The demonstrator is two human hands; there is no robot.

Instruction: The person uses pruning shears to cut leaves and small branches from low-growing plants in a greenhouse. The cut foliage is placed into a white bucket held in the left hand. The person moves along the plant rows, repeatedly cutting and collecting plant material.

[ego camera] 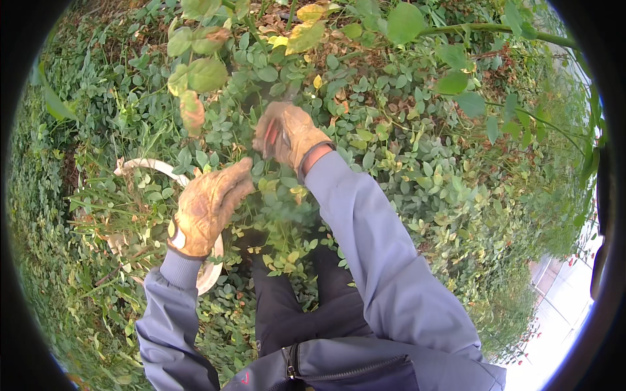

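Observation:
My left hand [208, 210], in a tan leather work glove, is at the left of centre with its fingers together and pointing up and right. Whether it holds anything cannot be told. Behind it a pale curved rim [151, 164], perhaps of a container, shows among cut-looking stems. My right hand [288, 132], in a matching glove, reaches into the leaves just above and right of the left one. Its fingers are curled round a red-handled tool [271, 133], blurred by motion; the tool's far end cannot be made out. The two hands do not touch.
Dense low leafy shrubs [430, 176] surround my legs. A thick green stem [503, 28] arches across the upper right, and large yellowing leaves [203, 73] hang close to the camera at the top. Light paving [562, 293] lies at the lower right.

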